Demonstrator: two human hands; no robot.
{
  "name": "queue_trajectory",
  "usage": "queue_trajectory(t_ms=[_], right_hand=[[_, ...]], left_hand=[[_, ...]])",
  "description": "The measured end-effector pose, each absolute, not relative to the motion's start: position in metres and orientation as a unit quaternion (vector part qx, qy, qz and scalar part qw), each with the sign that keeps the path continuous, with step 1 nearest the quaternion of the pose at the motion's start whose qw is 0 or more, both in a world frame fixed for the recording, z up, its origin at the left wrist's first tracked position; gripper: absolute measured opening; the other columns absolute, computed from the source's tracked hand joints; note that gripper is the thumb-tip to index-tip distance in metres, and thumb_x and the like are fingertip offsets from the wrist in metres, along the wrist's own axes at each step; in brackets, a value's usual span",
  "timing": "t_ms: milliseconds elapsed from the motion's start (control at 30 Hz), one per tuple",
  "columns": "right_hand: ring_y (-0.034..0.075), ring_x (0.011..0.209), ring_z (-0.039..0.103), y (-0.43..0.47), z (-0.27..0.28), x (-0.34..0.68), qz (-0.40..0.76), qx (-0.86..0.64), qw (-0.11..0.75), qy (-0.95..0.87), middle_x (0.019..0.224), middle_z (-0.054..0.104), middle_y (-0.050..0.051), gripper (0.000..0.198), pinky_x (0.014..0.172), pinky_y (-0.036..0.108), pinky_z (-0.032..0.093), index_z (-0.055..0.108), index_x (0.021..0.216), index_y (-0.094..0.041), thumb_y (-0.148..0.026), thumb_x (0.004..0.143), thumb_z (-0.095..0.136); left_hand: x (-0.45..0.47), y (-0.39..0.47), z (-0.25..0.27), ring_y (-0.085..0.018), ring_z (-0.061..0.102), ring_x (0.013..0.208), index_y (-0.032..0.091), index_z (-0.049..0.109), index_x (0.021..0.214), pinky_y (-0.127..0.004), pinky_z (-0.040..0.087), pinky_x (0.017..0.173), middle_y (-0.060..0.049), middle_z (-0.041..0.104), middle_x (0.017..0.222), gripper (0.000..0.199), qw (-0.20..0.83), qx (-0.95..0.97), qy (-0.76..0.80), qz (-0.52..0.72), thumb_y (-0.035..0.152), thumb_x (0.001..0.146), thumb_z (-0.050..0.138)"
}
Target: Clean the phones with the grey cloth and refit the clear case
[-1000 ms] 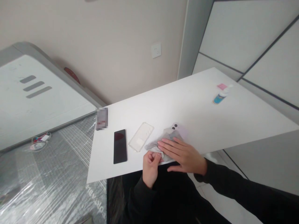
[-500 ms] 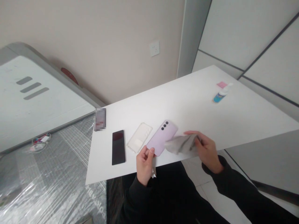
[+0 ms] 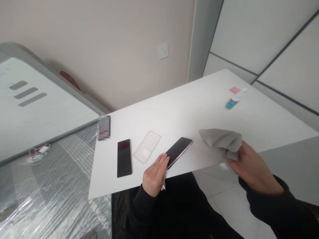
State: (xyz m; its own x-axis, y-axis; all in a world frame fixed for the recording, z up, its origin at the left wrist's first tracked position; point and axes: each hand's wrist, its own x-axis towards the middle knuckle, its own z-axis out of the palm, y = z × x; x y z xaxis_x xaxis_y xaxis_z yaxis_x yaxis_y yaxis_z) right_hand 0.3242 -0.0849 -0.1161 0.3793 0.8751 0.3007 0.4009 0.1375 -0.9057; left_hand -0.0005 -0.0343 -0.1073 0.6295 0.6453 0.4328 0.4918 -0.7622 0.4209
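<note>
At the near edge of the white rectangular table (image 3: 161, 113), the left hand (image 3: 154, 174) grips a pink-edged black phone (image 3: 179, 150), screen upward; the right hand (image 3: 252, 167) clasps a grey fabric cloth (image 3: 220, 139) clear of it. Wiping appears unfinished; the clear plastic case (image 3: 147, 146) lies separate.

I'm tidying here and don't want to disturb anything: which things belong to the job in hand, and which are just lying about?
Likely in the job:
pink-edged phone, in left hand
grey cloth, in right hand

Apparently lying about:
other phone
clear case, perhaps related
bottle, perhaps related
pink item
pixelated item
</note>
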Motion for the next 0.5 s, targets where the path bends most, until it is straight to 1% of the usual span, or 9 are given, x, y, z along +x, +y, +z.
queue_trajectory(t_ms=[100, 167, 233, 300, 367, 433, 500], right_hand=[[0.032, 0.090, 0.077, -0.086, -0.113, 0.325, 0.205, -0.631, 0.553, -0.505, 0.100, 0.079, 0.005, 0.028, 0.076, 0.050, 0.066, 0.067, 0.118, -0.033, -0.040, 0.103, 0.045], [0.034, 0.093, 0.076, -0.088, -0.113, 0.325, 0.199, -0.640, 0.534, -0.516, 0.101, 0.079, 0.006, 0.021, 0.080, 0.052, 0.066, 0.068, 0.113, -0.031, -0.037, 0.096, 0.058], [0.036, 0.093, 0.076, -0.090, -0.116, 0.325, 0.193, -0.649, 0.511, -0.530, 0.100, 0.079, 0.007, 0.024, 0.082, 0.052, 0.066, 0.069, 0.111, -0.029, -0.030, 0.087, 0.069], [0.037, 0.093, 0.076, -0.091, -0.123, 0.326, 0.181, -0.655, 0.500, -0.537, 0.099, 0.078, 0.008, 0.030, 0.081, 0.052, 0.066, 0.068, 0.112, -0.029, -0.028, 0.082, 0.072], [0.038, 0.091, 0.076, -0.090, -0.131, 0.326, 0.166, -0.660, 0.497, -0.538, 0.098, 0.078, 0.008, 0.034, 0.077, 0.052, 0.066, 0.068, 0.113, -0.029, -0.030, 0.079, 0.074], [0.037, 0.089, 0.076, -0.088, -0.137, 0.324, 0.154, -0.665, 0.494, -0.538, 0.097, 0.078, 0.007, 0.035, 0.074, 0.051, 0.066, 0.067, 0.112, -0.031, -0.031, 0.078, 0.074], [0.035, 0.088, 0.076, -0.085, -0.138, 0.319, 0.151, -0.664, 0.494, -0.540, 0.098, 0.078, 0.006, 0.032, 0.074, 0.050, 0.066, 0.066, 0.112, -0.031, -0.032, 0.080, 0.070]], left_hand=[[-0.004, -0.031, -0.106, -0.027, 0.054, 0.141, 0.017, 0.048, 0.152, -0.040, 0.055, 0.112, -0.014, 0.065, 0.143, 0.052, 0.096, 0.923, 0.270, 0.257, 0.004, 0.102, 0.039], [-0.005, -0.029, -0.104, -0.028, 0.049, 0.144, 0.016, 0.044, 0.155, -0.040, 0.054, 0.112, -0.016, 0.063, 0.145, 0.054, 0.078, 0.937, 0.252, 0.229, 0.004, 0.102, 0.039], [-0.005, -0.028, -0.101, -0.028, 0.046, 0.147, 0.015, 0.043, 0.155, -0.041, 0.054, 0.113, -0.016, 0.062, 0.146, 0.055, 0.064, 0.947, 0.241, 0.202, 0.004, 0.102, 0.039], [-0.005, -0.027, -0.098, -0.028, 0.045, 0.147, 0.014, 0.043, 0.155, -0.040, 0.054, 0.112, -0.016, 0.062, 0.146, 0.054, 0.055, 0.953, 0.238, 0.180, 0.004, 0.102, 0.039], [-0.004, -0.026, -0.096, -0.027, 0.046, 0.147, 0.014, 0.047, 0.152, -0.039, 0.055, 0.111, -0.016, 0.062, 0.147, 0.051, 0.043, 0.957, 0.239, 0.156, 0.005, 0.102, 0.040], [-0.002, -0.026, -0.095, -0.029, 0.049, 0.145, 0.011, 0.052, 0.146, -0.039, 0.055, 0.110, -0.016, 0.061, 0.148, 0.047, 0.023, 0.963, 0.238, 0.123, 0.005, 0.102, 0.041], [0.002, -0.027, -0.094, -0.030, 0.052, 0.142, 0.007, 0.055, 0.142, -0.039, 0.056, 0.110, -0.017, 0.061, 0.147, 0.043, 0.007, 0.967, 0.234, 0.095, 0.004, 0.101, 0.042]])
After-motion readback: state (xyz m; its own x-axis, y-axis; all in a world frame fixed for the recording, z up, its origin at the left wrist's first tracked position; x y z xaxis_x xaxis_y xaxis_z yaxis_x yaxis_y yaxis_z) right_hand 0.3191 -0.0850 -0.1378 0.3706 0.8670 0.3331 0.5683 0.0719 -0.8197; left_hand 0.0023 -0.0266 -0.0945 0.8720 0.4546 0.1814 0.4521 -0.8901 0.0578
